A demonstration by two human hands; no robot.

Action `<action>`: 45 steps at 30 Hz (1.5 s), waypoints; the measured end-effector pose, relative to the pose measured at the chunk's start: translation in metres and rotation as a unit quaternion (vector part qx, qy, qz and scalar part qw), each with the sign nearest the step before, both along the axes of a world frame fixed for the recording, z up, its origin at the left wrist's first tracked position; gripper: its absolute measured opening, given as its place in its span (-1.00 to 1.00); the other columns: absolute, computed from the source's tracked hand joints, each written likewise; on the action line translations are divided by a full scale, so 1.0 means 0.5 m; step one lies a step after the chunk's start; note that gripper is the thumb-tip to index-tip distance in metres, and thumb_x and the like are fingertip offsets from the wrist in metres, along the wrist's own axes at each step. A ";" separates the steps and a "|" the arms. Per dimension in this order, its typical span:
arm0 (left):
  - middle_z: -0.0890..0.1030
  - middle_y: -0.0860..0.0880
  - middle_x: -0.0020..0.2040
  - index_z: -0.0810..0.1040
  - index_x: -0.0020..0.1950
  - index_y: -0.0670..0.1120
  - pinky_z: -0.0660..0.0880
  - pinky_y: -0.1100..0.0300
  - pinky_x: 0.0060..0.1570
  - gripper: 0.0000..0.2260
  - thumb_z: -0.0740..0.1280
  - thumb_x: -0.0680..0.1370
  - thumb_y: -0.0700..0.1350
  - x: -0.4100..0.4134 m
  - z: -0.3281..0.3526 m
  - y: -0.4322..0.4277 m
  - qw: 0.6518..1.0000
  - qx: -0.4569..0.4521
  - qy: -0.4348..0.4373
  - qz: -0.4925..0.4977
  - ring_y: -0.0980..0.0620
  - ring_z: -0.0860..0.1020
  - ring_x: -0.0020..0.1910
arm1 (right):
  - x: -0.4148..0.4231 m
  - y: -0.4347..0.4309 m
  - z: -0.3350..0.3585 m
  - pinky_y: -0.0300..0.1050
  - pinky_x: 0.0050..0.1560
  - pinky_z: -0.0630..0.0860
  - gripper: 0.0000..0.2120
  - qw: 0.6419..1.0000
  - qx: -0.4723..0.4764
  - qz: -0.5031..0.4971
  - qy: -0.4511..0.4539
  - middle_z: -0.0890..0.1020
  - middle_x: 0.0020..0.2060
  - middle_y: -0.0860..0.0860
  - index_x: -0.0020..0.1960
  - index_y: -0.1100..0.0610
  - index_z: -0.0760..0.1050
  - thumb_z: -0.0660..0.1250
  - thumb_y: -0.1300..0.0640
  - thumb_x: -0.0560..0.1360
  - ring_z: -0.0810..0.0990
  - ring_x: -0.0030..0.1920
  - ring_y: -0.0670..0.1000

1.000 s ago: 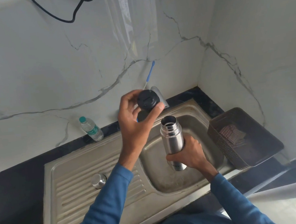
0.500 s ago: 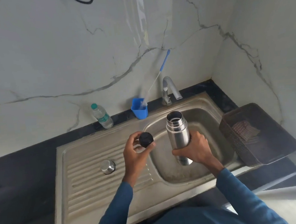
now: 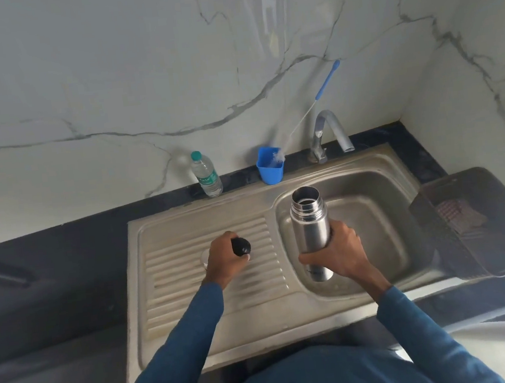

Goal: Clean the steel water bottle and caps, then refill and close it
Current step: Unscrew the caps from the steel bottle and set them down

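Open steel bottle [image 3: 311,232] held upright over the sink basin [image 3: 377,206], black cap [image 3: 241,246] held low over the draining board [image 3: 194,306]

The right hand [image 3: 341,252] is wrapped round the bottle's lower body, its uncapped mouth facing up; the left hand [image 3: 224,261] pinches the black cap just above the ribbed board, beside a steel cap [image 3: 203,255] (mostly hidden behind that hand). To do this well, set the black cap flat between the ribs so it cannot roll, keep the bottle level over the basin, then free the left hand for the tap [image 3: 329,130] or the brush [image 3: 313,103] standing in the blue cup [image 3: 270,170]
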State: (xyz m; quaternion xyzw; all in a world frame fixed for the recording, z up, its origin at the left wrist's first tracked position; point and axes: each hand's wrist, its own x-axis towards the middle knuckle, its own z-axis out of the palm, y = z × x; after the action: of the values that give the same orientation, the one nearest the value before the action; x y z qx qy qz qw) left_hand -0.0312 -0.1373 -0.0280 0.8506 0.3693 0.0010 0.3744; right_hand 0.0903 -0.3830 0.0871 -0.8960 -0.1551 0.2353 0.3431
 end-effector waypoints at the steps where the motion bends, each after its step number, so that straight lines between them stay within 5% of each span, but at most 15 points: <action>1: 0.66 -0.03 0.06 0.63 0.18 -0.10 0.51 0.13 0.07 -0.58 0.59 0.35 -0.18 0.001 -0.005 0.009 1.000 0.010 0.007 -0.013 -0.06 0.62 0.09 | -0.005 0.005 -0.003 -0.11 -0.20 0.46 -0.54 1.000 -0.002 -0.002 -0.001 0.63 -0.28 -0.17 -0.18 -0.08 0.45 0.70 -0.04 0.13 0.62 -0.23 -0.07; 5: 0.55 -0.03 0.14 0.53 0.23 -0.12 0.43 0.11 0.06 -0.60 0.54 0.43 -0.20 0.006 -0.023 0.018 0.995 0.040 0.062 -0.068 -0.05 0.53 0.12 | -0.023 0.018 -0.011 -0.08 -0.15 0.49 -0.54 1.000 -0.011 -0.013 0.001 0.63 -0.29 -0.16 -0.19 -0.08 0.44 0.69 -0.04 0.12 0.63 -0.22 -0.04; 11: 0.67 -0.04 0.09 0.55 0.21 -0.06 0.45 0.02 0.09 -0.60 0.52 0.41 -0.07 0.016 -0.049 0.023 0.962 0.187 0.144 -0.137 -0.11 0.63 0.10 | -0.042 0.026 -0.017 -0.17 -0.28 0.45 -0.52 0.999 -0.005 -0.037 -0.004 0.60 -0.31 -0.17 -0.21 -0.09 0.43 0.71 -0.03 0.11 0.60 -0.27 -0.13; 20: 0.59 -0.03 0.25 0.45 0.35 -0.02 0.23 -0.04 0.40 -0.49 0.52 0.46 -0.01 0.018 -0.061 0.019 0.943 0.219 0.207 -0.142 -0.08 0.50 0.32 | -0.044 0.027 -0.008 -0.35 -0.30 0.34 -0.43 0.999 0.001 -0.041 -0.001 0.49 -0.26 -0.20 -0.19 -0.15 0.32 0.73 0.06 0.18 0.49 -0.25 -0.24; 27: 0.43 -0.10 0.42 0.42 0.44 -0.11 0.12 -0.25 0.53 -0.28 0.60 0.38 0.07 0.022 -0.041 -0.012 0.947 0.255 0.127 -0.148 -0.17 0.31 0.51 | -0.018 0.002 -0.023 -0.34 -0.28 0.34 -0.46 0.999 0.001 -0.041 0.003 0.52 -0.26 -0.21 -0.10 -0.10 0.39 0.72 0.03 0.17 0.51 -0.24 -0.20; 30: 0.52 -0.14 0.34 0.53 0.31 -0.11 0.31 -0.29 0.44 -0.40 0.62 0.32 -0.03 0.047 -0.017 -0.046 0.953 0.264 0.008 -0.147 -0.22 0.43 0.41 | 0.006 -0.021 -0.030 -0.26 -0.29 0.35 -0.49 0.999 -0.016 -0.042 -0.002 0.56 -0.27 -0.20 -0.11 -0.09 0.42 0.71 -0.02 0.16 0.54 -0.25 -0.12; 35: 0.65 -0.03 0.09 0.63 0.06 -0.07 0.44 0.01 0.26 -0.74 0.54 0.40 -0.21 0.124 0.028 -0.118 0.965 0.168 -0.140 -0.143 -0.09 0.59 0.14 | 0.074 -0.087 -0.028 -0.06 -0.08 0.41 -0.42 0.995 -0.081 -0.032 -0.042 0.60 -0.15 -0.11 0.07 -0.06 0.49 0.69 -0.12 0.19 0.54 -0.15 0.06; 40: 0.71 0.07 0.04 0.68 0.11 -0.06 0.59 0.25 0.11 -0.83 0.50 0.53 -0.18 0.208 0.052 -0.197 0.980 -0.047 -0.084 -0.173 0.15 0.65 0.04 | 0.154 -0.164 -0.027 -0.04 -0.06 0.47 -0.38 0.979 -0.195 -0.014 -0.056 0.67 -0.01 0.01 0.10 -0.02 0.49 0.66 -0.26 0.21 0.63 -0.03 0.13; 45: 0.73 0.10 -0.09 0.70 -0.02 -0.01 0.66 0.15 0.08 -0.90 0.48 0.50 -0.16 0.269 0.053 -0.279 0.976 -0.111 -0.056 -0.179 0.17 0.68 -0.08 | 0.208 -0.232 -0.014 -0.03 0.07 0.51 -0.27 0.948 -0.316 0.024 -0.036 0.64 0.14 0.05 0.24 0.07 0.50 0.66 -0.24 0.24 0.63 0.18 0.16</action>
State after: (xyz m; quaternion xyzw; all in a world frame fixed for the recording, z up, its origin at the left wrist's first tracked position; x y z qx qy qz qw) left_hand 0.1035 -0.2766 -0.0016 0.8546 0.1875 -0.0591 0.4807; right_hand 0.1941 -0.4988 0.0801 -0.9624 -0.1062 0.2482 0.0313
